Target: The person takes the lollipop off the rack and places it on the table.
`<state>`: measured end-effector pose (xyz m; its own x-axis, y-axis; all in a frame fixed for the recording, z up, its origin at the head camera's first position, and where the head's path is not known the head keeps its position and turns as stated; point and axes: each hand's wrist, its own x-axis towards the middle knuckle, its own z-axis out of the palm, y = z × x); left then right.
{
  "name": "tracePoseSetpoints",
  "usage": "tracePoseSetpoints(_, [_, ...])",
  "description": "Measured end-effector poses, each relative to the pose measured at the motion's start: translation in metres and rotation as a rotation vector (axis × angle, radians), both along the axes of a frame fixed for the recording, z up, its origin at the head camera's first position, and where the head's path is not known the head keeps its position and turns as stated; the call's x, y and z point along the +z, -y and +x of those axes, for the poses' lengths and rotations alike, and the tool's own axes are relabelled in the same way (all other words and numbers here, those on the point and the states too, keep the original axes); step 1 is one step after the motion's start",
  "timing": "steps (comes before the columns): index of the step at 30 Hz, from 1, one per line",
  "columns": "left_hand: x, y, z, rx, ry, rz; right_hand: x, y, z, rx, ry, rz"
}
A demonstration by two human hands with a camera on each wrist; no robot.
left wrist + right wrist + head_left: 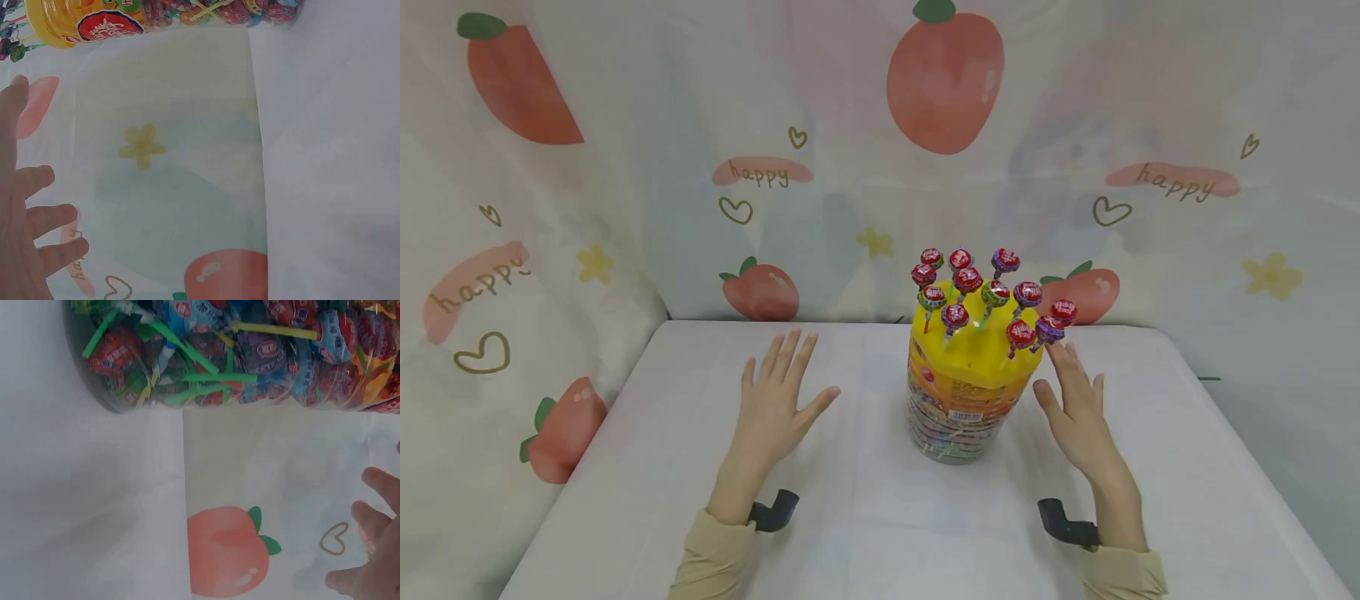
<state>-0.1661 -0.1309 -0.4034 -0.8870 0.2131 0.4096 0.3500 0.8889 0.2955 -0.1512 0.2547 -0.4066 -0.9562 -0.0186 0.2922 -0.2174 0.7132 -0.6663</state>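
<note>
A clear jar (957, 425) with a yellow lid (970, 367) stands upright on the table, right of the middle. Several wrapped lollipops (967, 280) stick up from the lid, and more wrapped lollipops (262, 350) show through the jar's clear wall. My left hand (778, 408) is left of the jar, apart from it, with fingers spread and nothing held. To the jar's right is my right hand (1078, 417), fingers extended and holding nothing. Its fingertips come close to the lollipops at the lid's right edge; whether they touch, I cannot tell.
A white cloth covers the table (865, 533). Behind it hangs a patterned curtain (842, 83) with peaches, hearts and flowers, which also runs along the left side. A black wrist mount (775, 511) is on the left wrist, another black mount (1066, 525) on the right.
</note>
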Motion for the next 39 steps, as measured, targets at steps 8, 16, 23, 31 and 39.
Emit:
tracePoseSetpoints(8, [0.004, -0.012, -0.001, -0.067, -0.143, 0.161, 0.001, 0.004, 0.002, 0.038, 0.029, -0.212])
tracePoseSetpoints(16, [0.008, -0.027, -0.005, -0.111, -0.249, 0.330, -0.003, 0.011, 0.002, 0.085, 0.083, -0.396])
tracePoseSetpoints(23, [0.011, -0.041, -0.006, -0.143, -0.263, 0.451, -0.006, 0.016, 0.000, 0.093, 0.095, -0.474])
tracePoseSetpoints(31, [0.016, -0.056, -0.007, -0.171, -0.232, 0.558, -0.011, 0.020, -0.002, 0.053, 0.117, -0.516])
tracePoseSetpoints(39, [0.023, -0.071, -0.013, -0.226, -0.254, 0.629, -0.016, 0.017, -0.002, 0.052, 0.139, -0.498])
